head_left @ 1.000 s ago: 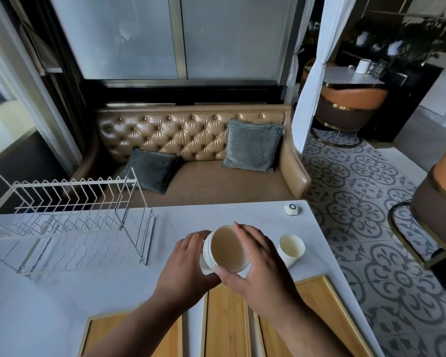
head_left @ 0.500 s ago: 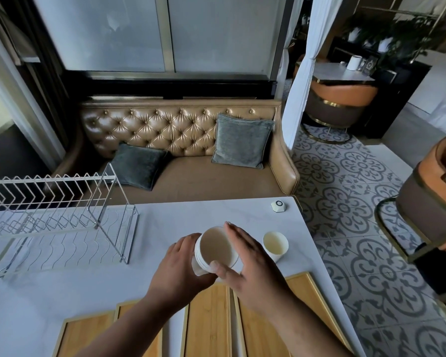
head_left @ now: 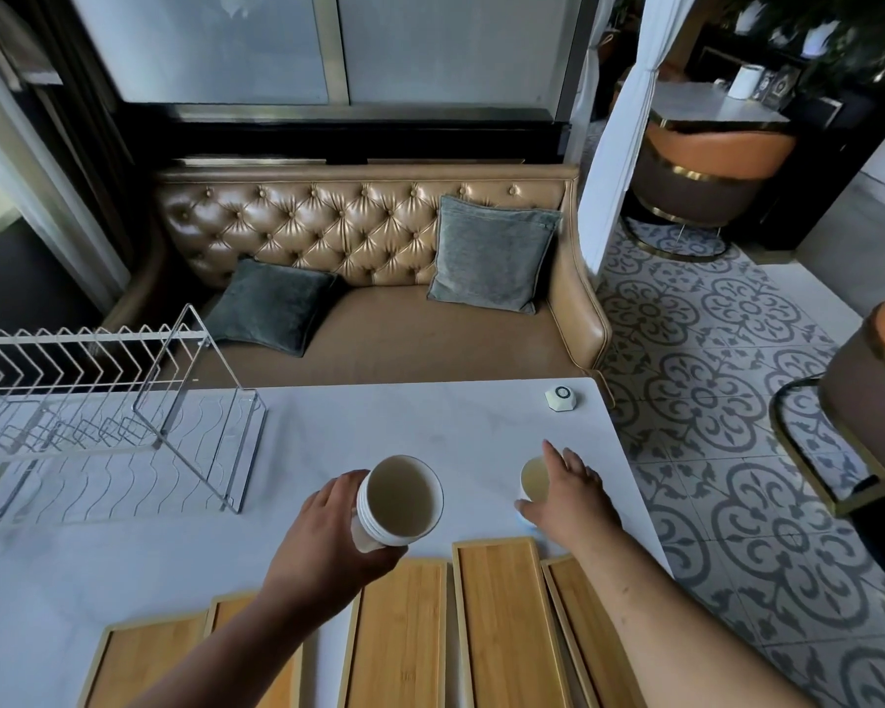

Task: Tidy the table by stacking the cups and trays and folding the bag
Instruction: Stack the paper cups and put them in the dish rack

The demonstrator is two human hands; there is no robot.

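My left hand [head_left: 328, 534] holds a stack of nested white paper cups [head_left: 398, 500], tilted with the mouth facing me, above the white table [head_left: 430, 421]. To the right, my right hand [head_left: 565, 495] wraps around a single paper cup [head_left: 534, 480] that stands on the table; the fingers curl over its far side. Several bamboo trays [head_left: 502, 625] lie side by side along the near edge, partly under my forearms. No bag is in view.
A white wire dish rack [head_left: 108, 401] stands on the table's left. A small white hexagonal button [head_left: 561, 398] lies near the far right corner. Beyond the table is a tufted sofa [head_left: 379, 278]; the table's right edge drops to patterned floor.
My right hand left the cup stack and moved right onto the single cup. The left hand keeps the stack. The view tilted down, showing more trays.
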